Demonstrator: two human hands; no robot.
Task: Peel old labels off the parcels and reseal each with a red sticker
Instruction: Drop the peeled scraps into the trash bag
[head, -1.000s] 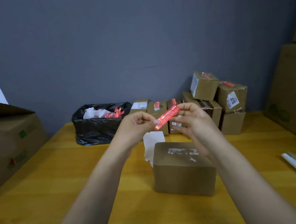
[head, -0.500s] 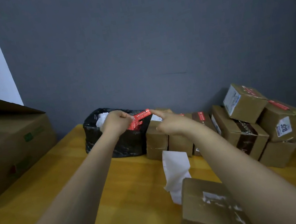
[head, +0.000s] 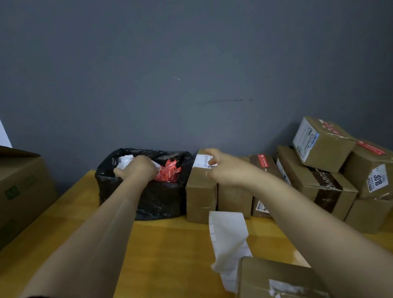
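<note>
Fingertips of left hand (head: 139, 169) unseen inside black bag (head: 154, 204).

Near parcel (head: 258, 288): brown, torn label residue (head: 287, 289) on top. Red-stickered parcels (head: 327, 151) stacked behind, right.
</note>
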